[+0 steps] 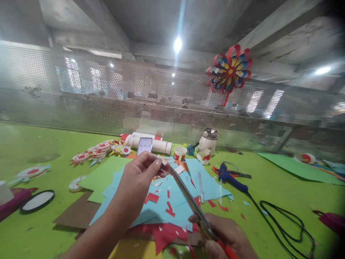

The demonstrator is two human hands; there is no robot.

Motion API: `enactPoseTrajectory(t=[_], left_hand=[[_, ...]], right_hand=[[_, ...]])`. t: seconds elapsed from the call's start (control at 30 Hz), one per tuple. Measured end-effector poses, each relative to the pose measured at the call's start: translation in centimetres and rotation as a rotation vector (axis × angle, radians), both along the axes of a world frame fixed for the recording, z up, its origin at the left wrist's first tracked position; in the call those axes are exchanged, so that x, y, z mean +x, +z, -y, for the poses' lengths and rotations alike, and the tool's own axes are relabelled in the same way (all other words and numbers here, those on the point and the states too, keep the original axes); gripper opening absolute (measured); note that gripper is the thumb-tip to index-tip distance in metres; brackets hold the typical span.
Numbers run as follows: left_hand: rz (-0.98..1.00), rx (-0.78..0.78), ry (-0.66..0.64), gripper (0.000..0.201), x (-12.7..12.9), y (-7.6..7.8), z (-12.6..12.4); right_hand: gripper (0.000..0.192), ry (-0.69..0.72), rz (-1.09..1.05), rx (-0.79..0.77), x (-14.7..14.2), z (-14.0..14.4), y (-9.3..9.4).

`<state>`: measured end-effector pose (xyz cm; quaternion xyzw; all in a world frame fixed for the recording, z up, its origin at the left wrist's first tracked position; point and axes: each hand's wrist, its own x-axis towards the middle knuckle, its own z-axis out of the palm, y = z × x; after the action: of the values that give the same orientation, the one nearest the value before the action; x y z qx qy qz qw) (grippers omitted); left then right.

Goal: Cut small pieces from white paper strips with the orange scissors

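The left hand (140, 176) is raised above the tabletop (40, 144), its grip narrow, thumb and fingertips pinched on a small white paper scrap (162, 160). The right hand (229, 237) sits low near the bottom edge, its grip closed around the orange handles of a pair of scissors (188, 196). The long blades angle up and to the left, and their tips meet the scrap just beside the left fingertips.

Under both hands lie blue paper sheets (210, 180) strewn with red and white cuttings, with red paper (164, 233) and a yellow sheet (134, 250) nearer the body. A phone (145, 145) stands propped behind the left hand. To the right, a blue glue gun (229, 176) rests on the green surface, its black cord (285, 223) looping away. A paper pinwheel (230, 71) hangs on the mesh screen behind.
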<state>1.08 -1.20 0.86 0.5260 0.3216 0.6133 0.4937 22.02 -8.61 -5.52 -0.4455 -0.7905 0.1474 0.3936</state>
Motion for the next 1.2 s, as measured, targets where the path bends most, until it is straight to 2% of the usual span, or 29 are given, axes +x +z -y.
enactPoseTrajectory(t=[0.17,0.23,0.4,0.57,0.73,0.93,1.07,1.2], left_hand=[[-0.049,0.042,-0.037,0.013,0.0,-0.1,0.2],[-0.087,0.077,-0.062,0.012,0.0,-0.1,0.4],[-0.158,0.109,-0.135,0.014,-0.1,-0.1,0.6],[-0.214,0.081,-0.249,0.013,-0.2,-0.3,0.4],[-0.29,0.004,-0.355,0.015,0.1,-0.5,0.1],[-0.371,-0.083,-0.414,0.016,0.8,-0.8,0.1],[-0.389,-0.113,-0.404,0.014,1.3,-1.1,0.2],[-0.41,-0.102,-0.409,0.014,1.6,-1.4,0.3]], right_hand=[[0.039,-0.238,0.062,-0.113,0.2,-1.5,0.2],[0.036,-0.268,0.231,-0.135,0.4,-2.4,0.3],[0.024,-0.352,0.457,-0.206,0.8,-3.8,-0.5],[0.027,-0.367,0.592,-0.216,1.2,-4.0,-1.1],[0.022,-0.327,0.636,-0.211,1.7,-3.6,-0.4],[0.031,-0.281,0.417,-0.219,1.1,-2.7,2.0],[0.03,-0.103,0.177,-0.336,0.0,-2.1,3.5],[0.028,0.094,-0.345,-0.537,-0.9,-1.7,4.0]])
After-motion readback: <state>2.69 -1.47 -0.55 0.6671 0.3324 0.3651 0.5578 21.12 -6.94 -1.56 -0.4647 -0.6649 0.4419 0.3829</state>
